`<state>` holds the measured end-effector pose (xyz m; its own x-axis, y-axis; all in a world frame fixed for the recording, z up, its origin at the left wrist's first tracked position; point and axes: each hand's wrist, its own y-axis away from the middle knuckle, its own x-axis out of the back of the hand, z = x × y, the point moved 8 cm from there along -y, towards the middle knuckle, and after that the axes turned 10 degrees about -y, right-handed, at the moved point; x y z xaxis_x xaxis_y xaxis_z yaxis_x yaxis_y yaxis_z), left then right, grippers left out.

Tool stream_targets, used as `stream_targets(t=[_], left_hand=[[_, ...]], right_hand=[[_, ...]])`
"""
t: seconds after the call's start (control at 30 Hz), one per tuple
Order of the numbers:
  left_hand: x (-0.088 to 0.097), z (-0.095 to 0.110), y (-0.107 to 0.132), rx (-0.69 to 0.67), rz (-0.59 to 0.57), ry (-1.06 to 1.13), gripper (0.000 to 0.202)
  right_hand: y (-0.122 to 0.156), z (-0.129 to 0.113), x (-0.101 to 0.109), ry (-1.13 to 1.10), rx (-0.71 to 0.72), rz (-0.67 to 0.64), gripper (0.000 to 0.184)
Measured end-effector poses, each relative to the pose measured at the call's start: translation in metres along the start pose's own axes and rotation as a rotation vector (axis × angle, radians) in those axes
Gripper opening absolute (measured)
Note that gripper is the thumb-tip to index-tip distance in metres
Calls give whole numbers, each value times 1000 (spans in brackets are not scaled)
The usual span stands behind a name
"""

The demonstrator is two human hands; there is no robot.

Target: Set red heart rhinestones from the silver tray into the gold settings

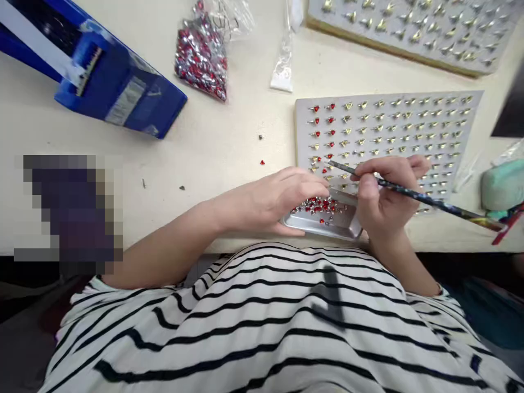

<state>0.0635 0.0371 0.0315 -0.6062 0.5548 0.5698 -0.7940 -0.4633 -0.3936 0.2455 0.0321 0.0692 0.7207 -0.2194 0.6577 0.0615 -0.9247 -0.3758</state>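
My left hand [282, 199] is closed on the left side of a shallow metal tray [347, 232] that holds loose red and silver-backed stones [321, 206]. In my right hand [387, 191] is a slim dark, speckled stick tool [426, 200], pinched between thumb and fingers. Its pale tip lies over the left part of a grey foam board [301, 125] set with rows of gold-coloured rings [379, 128]. Red stones [331, 120] sit in several rings of the two leftmost columns. The tray overlaps the board's lower left corner.
A second ring board [368, 35] lies at the back right. Behind my left hand are a bag of red stones [202, 57], a small clear bag [283, 68] and a blue tape dispenser [123, 87]. One red stone [262, 162] lies loose. A pale green object [501, 185] stands far right.
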Motion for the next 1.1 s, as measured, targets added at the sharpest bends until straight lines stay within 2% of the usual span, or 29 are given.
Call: stream_targets(t=[0.17, 0.3, 0.47, 0.63, 1.1], left_hand=[[0, 0, 0, 19, -7, 20, 69], [0, 0, 0, 21, -10, 18, 69], [0, 0, 0, 19, -12, 18, 70], [0, 1, 0, 10, -2, 20, 71], [0, 1, -1, 17, -11, 21, 68]], right_hand=[[-2, 0, -4, 25, 12, -42, 17], [-1, -1, -3, 31, 9, -39, 20], [0, -3, 1, -21, 17, -12, 22], [-3, -7, -2, -66, 38, -47, 16], [-2, -4, -6, 1, 23, -114, 16]])
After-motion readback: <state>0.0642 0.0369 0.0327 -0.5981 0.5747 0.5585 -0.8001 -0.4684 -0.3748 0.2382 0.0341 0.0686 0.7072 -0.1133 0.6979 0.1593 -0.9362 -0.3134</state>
